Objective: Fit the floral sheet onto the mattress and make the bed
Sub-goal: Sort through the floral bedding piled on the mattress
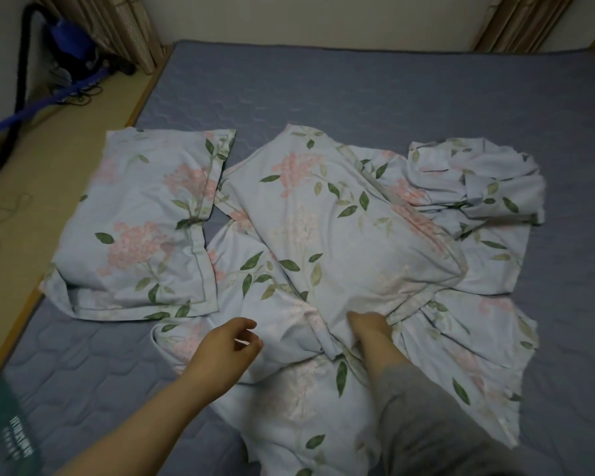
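A pale blue floral sheet (351, 242) with pink flowers and green leaves lies crumpled in a heap on the grey-blue quilted mattress (340, 87). My right hand (370, 329) grips a bunched fold of the sheet near the heap's front. My left hand (229, 345) hovers just left of it over the sheet, fingers loosely curled and holding nothing. A flat floral pillowcase (141, 228) lies on the mattress to the left, overlapping its left edge.
A beige floor strip (48, 159) runs along the mattress's left side. A blue vacuum cleaner (71, 46) with a dark hose stands in the far left corner. Curtains (127, 25) hang at the back on both sides.
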The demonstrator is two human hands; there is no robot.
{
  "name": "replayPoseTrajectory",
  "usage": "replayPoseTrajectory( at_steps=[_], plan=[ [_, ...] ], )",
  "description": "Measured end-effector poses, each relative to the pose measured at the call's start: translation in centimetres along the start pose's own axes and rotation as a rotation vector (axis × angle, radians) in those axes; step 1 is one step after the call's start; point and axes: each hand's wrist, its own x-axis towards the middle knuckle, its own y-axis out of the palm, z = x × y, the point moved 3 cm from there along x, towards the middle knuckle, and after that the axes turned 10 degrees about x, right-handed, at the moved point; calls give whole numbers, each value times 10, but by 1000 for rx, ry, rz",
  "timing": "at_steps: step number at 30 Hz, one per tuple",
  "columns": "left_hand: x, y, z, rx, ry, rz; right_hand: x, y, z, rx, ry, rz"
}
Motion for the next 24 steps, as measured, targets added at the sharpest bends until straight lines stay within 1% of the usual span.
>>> replayPoseTrajectory(
  at_steps=[1, 3, 4, 5, 9, 13, 15, 17, 20, 24],
  plan=[
    [-2, 1, 0, 4, 4, 3, -1, 1, -15, 80, 22, 20],
    [-2, 4, 3, 12, 9, 10, -3, 6, -36, 347, 72, 7],
    [-2, 6, 5, 17, 7, 15, -2, 9, -43, 427, 75, -6],
    [-3, 7, 6, 20, 3, 15, 0, 11, -46, 434, 65, -8],
    [-5, 13, 13, 37, 0, 15, 7, 16, -42, 261, 28, 27],
    [-7, 16, 14, 39, 4, 18, 12, 8, -46, -40, -47, -73],
    [-8, 15, 14, 39, 8, 18, 14, 7, -47, -64, -86, -99],
    [-9, 14, 16, 42, 6, 18, 10, 7, -44, 67, -139, -81],
    [-12, 15, 17, 58, -4, 25, -9, -1, -33, 328, -298, -84],
    [-26, 15, 10, 49, 11, 45, -49, -35, -13, 481, -511, -22]
  ],
)
